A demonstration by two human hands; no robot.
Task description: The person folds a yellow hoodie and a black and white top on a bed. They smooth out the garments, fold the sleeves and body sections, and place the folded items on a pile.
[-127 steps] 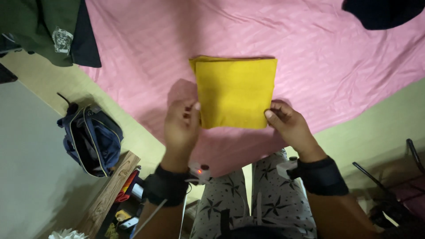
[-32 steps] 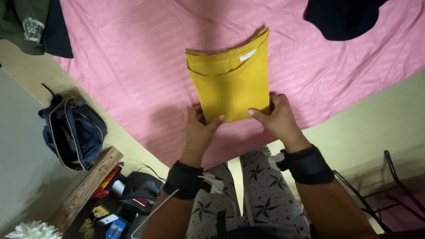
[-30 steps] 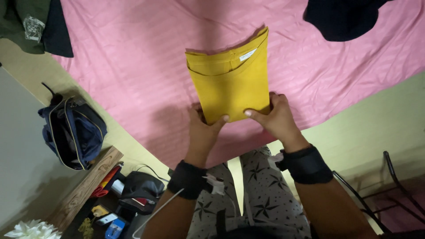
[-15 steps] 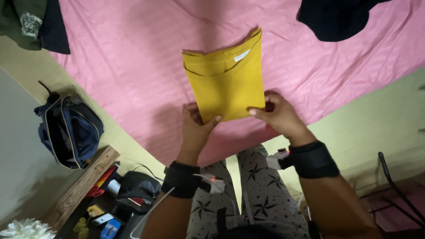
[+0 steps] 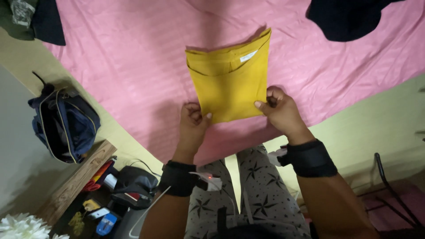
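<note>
A folded yellow garment (image 5: 230, 82) with a small white label near its collar hangs tilted above the pink sheet (image 5: 133, 66). My left hand (image 5: 194, 119) pinches its near left corner. My right hand (image 5: 279, 108) grips the near right corner. Both wrists wear black bands, and the left band carries a small device with a red light.
A dark garment (image 5: 345, 17) lies at the top right of the sheet and a green one (image 5: 26, 17) at the top left. A blue backpack (image 5: 64, 124) sits on the floor at left. A wooden shelf (image 5: 79, 181) with small items is at lower left. My patterned trousers (image 5: 248, 194) are below.
The folded yellow garment has been turned, so its collar and label now face up, and both hands have lifted it by its near corners. The view has shifted slightly.
</note>
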